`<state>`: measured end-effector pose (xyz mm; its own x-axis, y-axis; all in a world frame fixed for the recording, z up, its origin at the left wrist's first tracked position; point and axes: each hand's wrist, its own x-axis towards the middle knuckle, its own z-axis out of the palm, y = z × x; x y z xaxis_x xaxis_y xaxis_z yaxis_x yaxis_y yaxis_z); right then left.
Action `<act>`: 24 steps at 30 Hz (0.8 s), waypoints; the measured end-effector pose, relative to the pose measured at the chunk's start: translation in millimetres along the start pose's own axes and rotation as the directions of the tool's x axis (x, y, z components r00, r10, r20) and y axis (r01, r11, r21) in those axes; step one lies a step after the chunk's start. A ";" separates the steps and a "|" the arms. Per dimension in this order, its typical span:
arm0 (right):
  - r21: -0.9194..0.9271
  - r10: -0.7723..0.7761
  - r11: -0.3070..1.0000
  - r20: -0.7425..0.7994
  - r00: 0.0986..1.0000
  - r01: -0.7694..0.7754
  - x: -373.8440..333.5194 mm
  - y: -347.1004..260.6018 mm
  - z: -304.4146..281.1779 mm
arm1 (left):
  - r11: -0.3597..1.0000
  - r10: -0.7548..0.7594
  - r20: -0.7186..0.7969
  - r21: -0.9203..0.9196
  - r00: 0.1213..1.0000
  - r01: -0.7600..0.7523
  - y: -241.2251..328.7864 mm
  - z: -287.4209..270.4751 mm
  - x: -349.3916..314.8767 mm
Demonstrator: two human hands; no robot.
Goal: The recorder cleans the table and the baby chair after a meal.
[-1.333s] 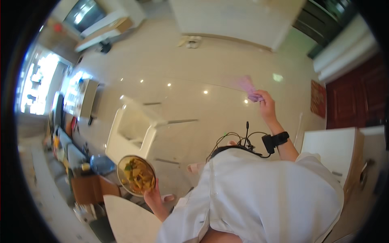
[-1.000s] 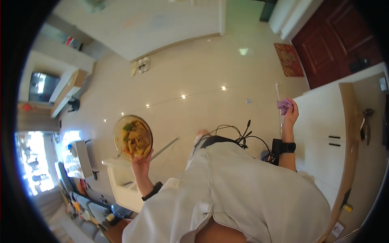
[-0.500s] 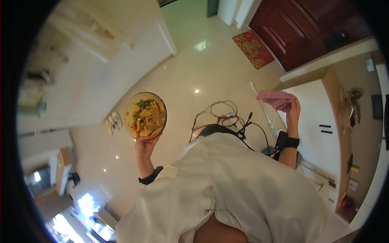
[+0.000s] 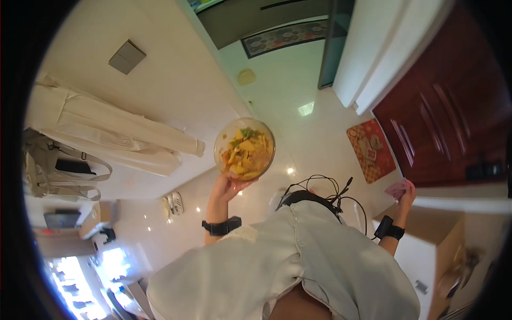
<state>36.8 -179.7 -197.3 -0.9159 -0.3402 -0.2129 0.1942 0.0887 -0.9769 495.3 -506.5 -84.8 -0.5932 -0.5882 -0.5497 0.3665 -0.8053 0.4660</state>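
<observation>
My left hand [image 4: 230, 186] grips a clear glass bowl [image 4: 220, 154] by its near side, held out in front of me over the floor. Yellow chunks of cooked food [image 4: 247, 152] fill the bowl, with some green pieces and bits of orange-red on top. Out to the right, my right hand [image 4: 407, 194] is closed on a crumpled pink cloth [image 4: 396, 190]. Part of the cloth hides behind the fingers. Both wrists wear black bands.
Dark cables [image 4: 341, 194] dangle at my waist. A red door [image 4: 448, 101] and a patterned mat [image 4: 372, 150] lie ahead right. A doorway with a sliding panel [image 4: 335, 48] opens ahead. Pale clothing [image 4: 112, 133] hangs on the left wall, with shoes [image 4: 173, 204] below. A cabinet [image 4: 413, 266] stands right.
I have moved forward toward the doorway; its floor and far mat now show more. The bowl sits further right in view, and the right hand with the cloth is lower.
</observation>
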 end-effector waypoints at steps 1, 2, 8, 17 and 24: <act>-0.032 -0.006 0.999 -0.027 1.000 0.006 15.4 -30.6 50.8 | 0.998 -0.066 -0.013 0.008 0.998 0.066 10.1 1.7 21.6; 0.053 -0.128 0.991 0.129 0.983 0.122 23.7 -53.3 97.0 | 0.999 -0.035 -0.031 -0.039 0.999 0.034 18.6 5.6 31.1; -0.176 -0.019 0.977 0.500 0.866 0.123 36.4 -70.3 180.4 | 0.961 0.111 -0.077 0.264 0.991 -0.087 23.6 41.2 42.3; -0.101 -0.136 0.950 0.716 0.685 0.295 17.5 -123.7 275.9 | 0.993 0.116 -0.031 0.033 0.993 -0.115 14.3 64.3 35.0; 0.056 -0.035 0.998 0.860 0.509 -0.026 102.2 -47.0 379.8 | 0.982 0.187 -0.241 0.055 0.952 -0.180 -2.8 -10.6 83.7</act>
<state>67.5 -574.2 -178.9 -0.1714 -0.9813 -0.0873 0.2373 0.0449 -0.9704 452.2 -554.2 -139.5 -0.3236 -0.7291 -0.6030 0.4275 -0.6812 0.5943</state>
